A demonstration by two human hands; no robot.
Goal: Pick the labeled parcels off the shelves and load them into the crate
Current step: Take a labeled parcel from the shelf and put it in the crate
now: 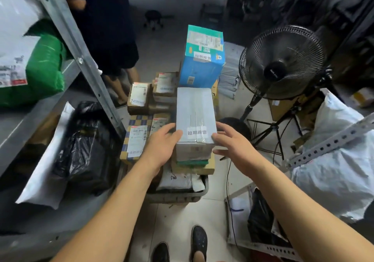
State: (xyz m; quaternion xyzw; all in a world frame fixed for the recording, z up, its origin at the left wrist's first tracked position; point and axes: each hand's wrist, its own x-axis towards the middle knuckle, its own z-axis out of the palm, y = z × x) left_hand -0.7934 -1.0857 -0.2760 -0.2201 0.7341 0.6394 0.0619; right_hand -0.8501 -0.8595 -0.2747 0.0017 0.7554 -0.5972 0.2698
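The grey box (195, 118) sits on top of the pile in the crate (178, 196), with the left hand (162, 146) and right hand (232, 148) holding its near sides, and it looks stiff and light.

One head-worn camera looks forward and steeply down, close above the floor (178, 221) between shelves.
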